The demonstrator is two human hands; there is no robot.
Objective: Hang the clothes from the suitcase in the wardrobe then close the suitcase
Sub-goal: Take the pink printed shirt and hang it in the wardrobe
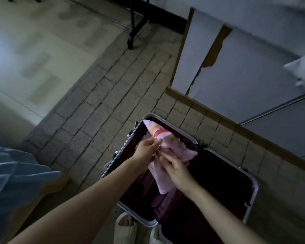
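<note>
The task looks to be in its early or middle part. The suitcase (250, 175) lies open on the tiled floor (99, 103), both dark-lined halves spread flat, so closing it is not yet done. Beyond the suitcase's far side stands a pale wardrobe (245, 71) with peeling panels; no hung clothes can be made out there. Over the suitcase's left half, a pink garment (163, 138) with an orange print is lifted clear of the lining. The left hand (146, 148) pinches its upper edge, and the right hand (176, 169), just beside it, grips the lower folds. More pinkish cloth seems to lie inside below, though dimness makes that uncertain.
</note>
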